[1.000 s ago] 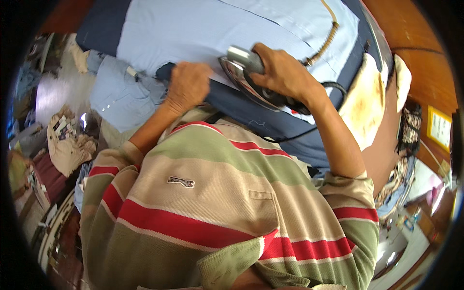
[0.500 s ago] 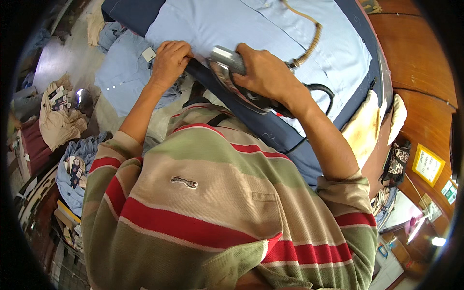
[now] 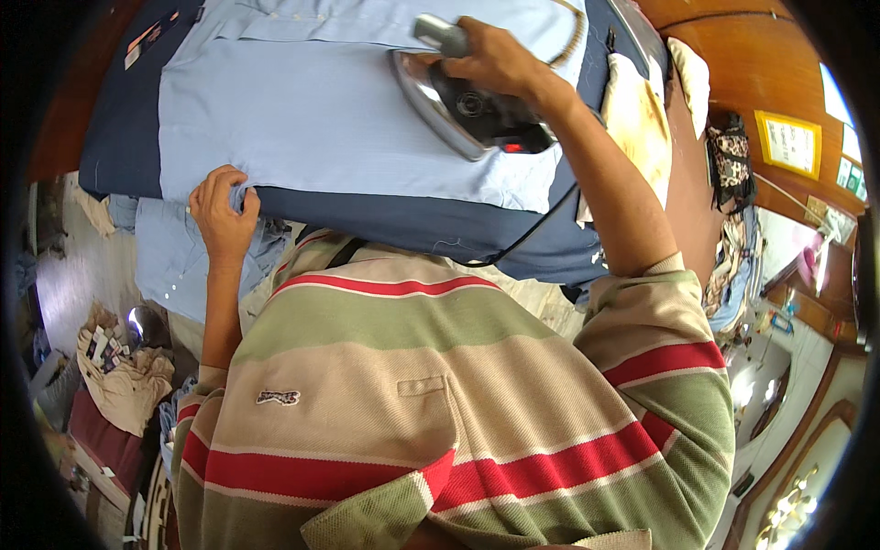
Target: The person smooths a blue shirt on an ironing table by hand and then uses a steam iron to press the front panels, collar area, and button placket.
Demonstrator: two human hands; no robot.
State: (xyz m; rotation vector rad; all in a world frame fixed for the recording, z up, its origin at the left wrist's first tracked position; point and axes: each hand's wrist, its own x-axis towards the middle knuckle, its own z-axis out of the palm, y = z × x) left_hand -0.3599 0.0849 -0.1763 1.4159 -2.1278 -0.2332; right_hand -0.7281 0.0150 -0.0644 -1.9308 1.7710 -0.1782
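A light blue shirt point(image 3: 293, 115) lies spread over a navy-covered ironing surface point(image 3: 367, 209). My right hand point(image 3: 498, 57) is wrapped round the grey handle of an iron point(image 3: 463, 103). Its soleplate is on the right part of the cloth, and a red light glows near its back end. At the near left edge, my left hand point(image 3: 223, 213) pinches the border of the shirt between thumb and fingers. Below that hand, another light blue garment point(image 3: 174, 252) hangs or lies beyond the surface's edge.
A black cable point(image 3: 532, 238) loops over the near edge, and a tan coiled cord point(image 3: 576, 37) runs behind the iron. To the right are a scorched cream cloth point(image 3: 637, 119) and a patterned bag point(image 3: 731, 165). Beige clothes point(image 3: 124, 376) are heaped at lower left.
The view has shifted, showing more of the shirt's left side. The iron has moved away from my left hand, toward the right and farther onto the cloth. My left hand still pinches at the edge.
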